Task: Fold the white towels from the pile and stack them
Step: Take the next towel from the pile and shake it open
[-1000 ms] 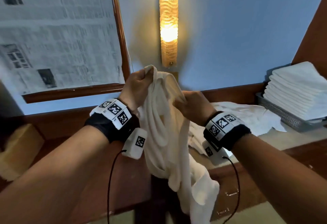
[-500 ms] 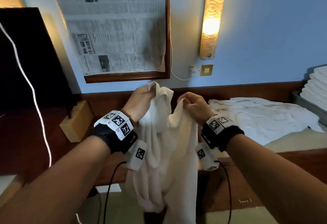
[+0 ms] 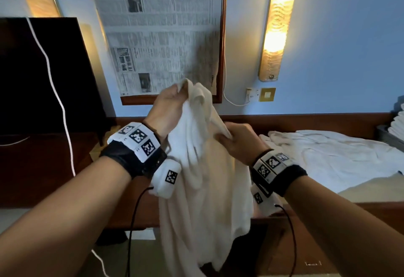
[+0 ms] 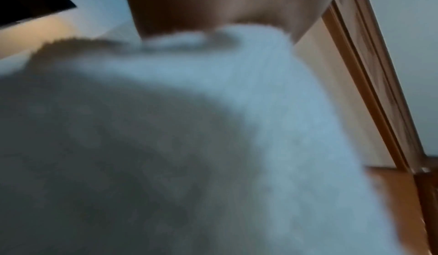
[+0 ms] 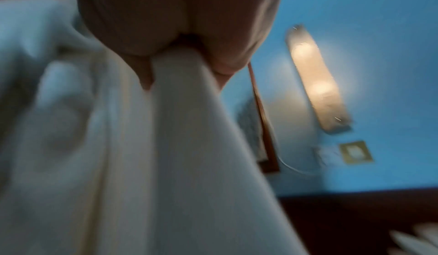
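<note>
A white towel (image 3: 203, 189) hangs bunched in the air in front of me, its lower end near the floor. My left hand (image 3: 172, 102) grips its top corner, raised highest. My right hand (image 3: 231, 139) pinches the towel's edge a little lower and to the right. In the left wrist view the towel (image 4: 213, 128) fills the frame below my fingers (image 4: 213, 6). In the right wrist view the towel (image 5: 180, 128) is pinched between my thumb and fingers (image 5: 147, 34). The pile of unfolded white towels (image 3: 332, 156) lies on the counter at right. Folded towels (image 3: 399, 121) sit stacked at the far right edge.
A dark wooden counter (image 3: 43, 167) runs along the blue wall. A dark screen (image 3: 43, 75) with a white cable (image 3: 54, 84) stands at left. A newspaper-covered frame (image 3: 164, 32) and a lit wall lamp (image 3: 277, 25) hang behind the towel. A socket (image 3: 260, 95) is on the wall.
My view has swung left, so the folded stack has slid to the right edge. Both hands keep hold of the towel; the right hand has dropped lower than the left.
</note>
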Demonstrator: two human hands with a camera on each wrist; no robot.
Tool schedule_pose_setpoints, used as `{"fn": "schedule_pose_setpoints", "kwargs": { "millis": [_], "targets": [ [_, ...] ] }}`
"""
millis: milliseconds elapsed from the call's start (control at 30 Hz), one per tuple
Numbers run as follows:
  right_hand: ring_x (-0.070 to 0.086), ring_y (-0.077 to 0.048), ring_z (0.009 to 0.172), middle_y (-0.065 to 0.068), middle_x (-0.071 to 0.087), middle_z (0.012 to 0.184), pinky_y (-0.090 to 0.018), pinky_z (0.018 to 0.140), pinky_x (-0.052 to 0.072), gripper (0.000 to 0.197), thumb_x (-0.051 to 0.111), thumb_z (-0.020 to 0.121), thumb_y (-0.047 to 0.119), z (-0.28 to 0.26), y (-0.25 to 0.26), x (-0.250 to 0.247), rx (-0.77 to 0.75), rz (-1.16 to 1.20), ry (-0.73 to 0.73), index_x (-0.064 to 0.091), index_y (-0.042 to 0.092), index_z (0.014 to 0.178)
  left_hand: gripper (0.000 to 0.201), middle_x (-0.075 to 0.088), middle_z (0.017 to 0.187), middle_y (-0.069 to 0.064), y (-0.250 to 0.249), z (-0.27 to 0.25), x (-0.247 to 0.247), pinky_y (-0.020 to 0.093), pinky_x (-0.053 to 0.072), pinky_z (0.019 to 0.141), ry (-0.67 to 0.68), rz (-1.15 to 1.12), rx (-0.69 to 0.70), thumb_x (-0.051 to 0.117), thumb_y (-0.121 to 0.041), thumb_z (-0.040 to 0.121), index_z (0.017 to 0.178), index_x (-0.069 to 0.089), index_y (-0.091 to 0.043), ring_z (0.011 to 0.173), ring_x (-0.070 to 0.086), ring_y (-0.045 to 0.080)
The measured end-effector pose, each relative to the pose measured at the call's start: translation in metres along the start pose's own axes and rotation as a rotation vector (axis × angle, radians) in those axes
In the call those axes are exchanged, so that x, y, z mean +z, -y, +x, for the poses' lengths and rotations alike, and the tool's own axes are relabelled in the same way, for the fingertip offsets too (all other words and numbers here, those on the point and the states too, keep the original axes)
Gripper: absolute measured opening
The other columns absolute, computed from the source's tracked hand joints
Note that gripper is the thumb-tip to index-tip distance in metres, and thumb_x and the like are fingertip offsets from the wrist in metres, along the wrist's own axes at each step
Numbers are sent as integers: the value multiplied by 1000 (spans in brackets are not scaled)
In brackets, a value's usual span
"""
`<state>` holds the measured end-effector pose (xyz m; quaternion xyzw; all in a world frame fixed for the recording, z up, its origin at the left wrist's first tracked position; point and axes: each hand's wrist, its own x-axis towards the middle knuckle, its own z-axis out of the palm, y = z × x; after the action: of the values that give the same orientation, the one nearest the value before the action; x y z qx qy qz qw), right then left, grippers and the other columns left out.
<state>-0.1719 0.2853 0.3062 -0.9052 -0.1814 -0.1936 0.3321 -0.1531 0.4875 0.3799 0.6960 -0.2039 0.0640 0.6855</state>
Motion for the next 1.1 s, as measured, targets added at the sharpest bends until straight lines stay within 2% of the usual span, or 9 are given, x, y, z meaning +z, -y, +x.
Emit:
{"fn": "schedule_pose_setpoints", "kwargs": {
  "millis": [100, 267, 367, 467, 600, 767, 900, 1033, 1100],
  "targets": [
    [53, -12, 62, 5, 57, 65, -17, 60, 40, 23, 64, 94, 24, -20, -51, 8, 223, -62, 57, 60, 20, 71, 50, 67, 60, -12, -16, -2, -21, 16, 49, 63, -123, -59, 39, 46, 1, 100, 64, 69, -24, 59, 64, 1],
    [55, -20, 73, 11, 53, 70, -32, 71, 42, 26, 60, 96, 22, -26, -85, 9, 399, -86, 22, 58, 28, 71, 36, 68, 69, -6, -17, -4, -44, 31, 47, 84, -196, -134, 47, 57, -8, 91, 62, 71, -24, 74, 64, 14],
    [61, -17, 79, 2, 65, 83, -31, 73, 47, 15, 58, 97, 21, -2, -50, 3, 274, 40, 10, 68, 18, 86, 31, 68, 65, -8, -7, -11, -30, 30, 47, 77, -124, -100, -23, 62, -14, 90, 62, 73, -23, 67, 63, 10],
    [62, -10, 80, 5, 69, 85, -26, 76, 47, 13, 62, 92, 13, 23, -2, -7, 51, 52, 69, 72, 21, 92, 34, 70, 66, -9, 2, -20, -2, 25, 52, 71, -16, -42, -69, 46, -12, 104, 77, 66, -17, 64, 66, 6],
    [59, -7, 76, 4, 69, 82, -5, 65, 38, 19, 60, 87, 4, 48, 37, -30, -62, -47, 58, 77, 12, 93, 35, 66, 65, -5, 17, -22, 16, 22, 52, 67, 57, -199, -111, 42, 0, 102, 75, 60, -13, 62, 64, 9],
    [56, -11, 64, 4, 64, 69, -17, 61, 36, 19, 59, 93, 15, 37, 47, -36, -123, -171, 135, 74, 14, 80, 24, 65, 77, -4, 18, -16, 17, 21, 51, 75, -11, -74, -67, 42, -6, 105, 89, 59, -10, 72, 64, 6],
    [54, -4, 54, 11, 56, 60, -16, 58, 40, 35, 57, 93, 17, 6, 20, -18, 44, -200, 330, 53, 29, 61, 22, 61, 88, -2, 8, -8, 8, 25, 46, 86, -78, 60, -11, 40, -16, 108, 105, 60, -7, 84, 59, 10],
    [59, -3, 58, 9, 62, 63, -21, 61, 49, 26, 65, 89, 19, -25, -24, 10, 274, -119, 398, 65, 23, 64, 31, 62, 88, 6, -6, -8, 6, 24, 46, 84, -124, 115, 44, 37, -17, 109, 92, 61, -7, 82, 60, 13],
    [57, -7, 62, 6, 63, 67, -25, 66, 52, 18, 69, 85, 20, -37, -39, 24, 329, -38, 396, 68, 21, 68, 37, 60, 84, 5, -11, -10, 8, 11, 44, 74, -170, 164, 78, 32, -18, 109, 87, 60, -6, 76, 59, 9]
  ]
}}
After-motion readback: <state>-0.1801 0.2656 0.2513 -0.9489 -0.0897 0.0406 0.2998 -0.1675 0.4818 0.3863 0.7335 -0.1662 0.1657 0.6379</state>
